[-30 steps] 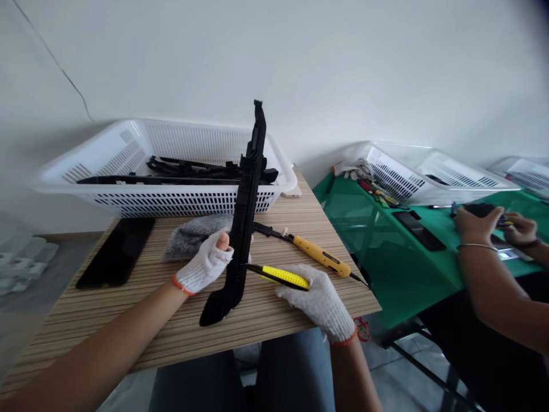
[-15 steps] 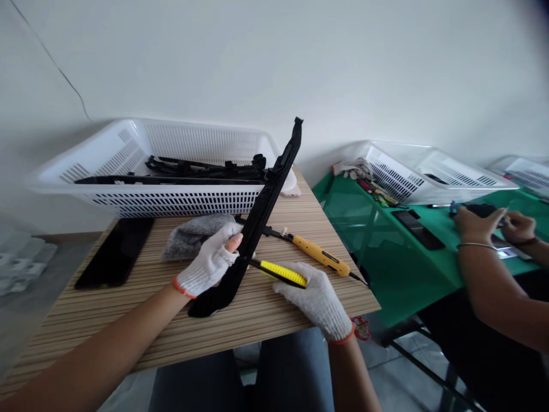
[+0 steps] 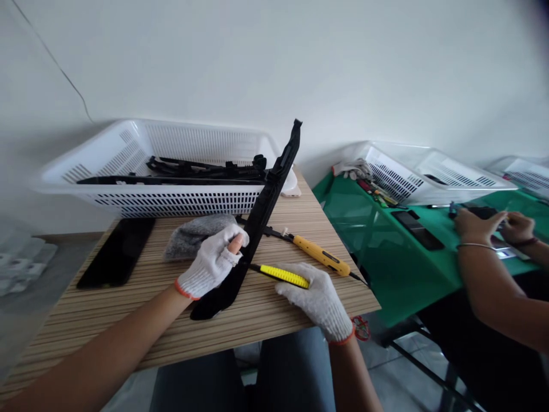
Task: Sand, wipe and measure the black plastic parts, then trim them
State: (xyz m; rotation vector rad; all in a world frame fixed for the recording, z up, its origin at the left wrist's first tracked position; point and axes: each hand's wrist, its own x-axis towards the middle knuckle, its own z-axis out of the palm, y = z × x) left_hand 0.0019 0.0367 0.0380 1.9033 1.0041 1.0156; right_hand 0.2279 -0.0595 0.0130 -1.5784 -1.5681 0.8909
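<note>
A long black plastic part (image 3: pixel 266 201) stands tilted over the wooden table, its wide lower end near the front edge. My left hand (image 3: pixel 214 260), in a white glove with a bare thumb tip, is closed on its middle. In my gloved right hand (image 3: pixel 319 297) is a yellow and black knife-like tool (image 3: pixel 285 275), its tip touching or close to the black part near my left fingers. Behind the tool lies a yellow-handled tool (image 3: pixel 321 255). A grey cloth (image 3: pixel 189 240) sits behind my left hand.
A white basket (image 3: pixel 171 200) with black parts stands at the back of the table (image 3: pixel 163 320). A black phone (image 3: pixel 118 252) lies at the left. On the right, a person's hands (image 3: pixel 478 226) work at a green table (image 3: pixel 412 257) with another white basket (image 3: pixel 394 171).
My left hand has shifted slightly right along the black part, whose lower end has moved a little. The yellow and black tool has turned slightly in my right hand.
</note>
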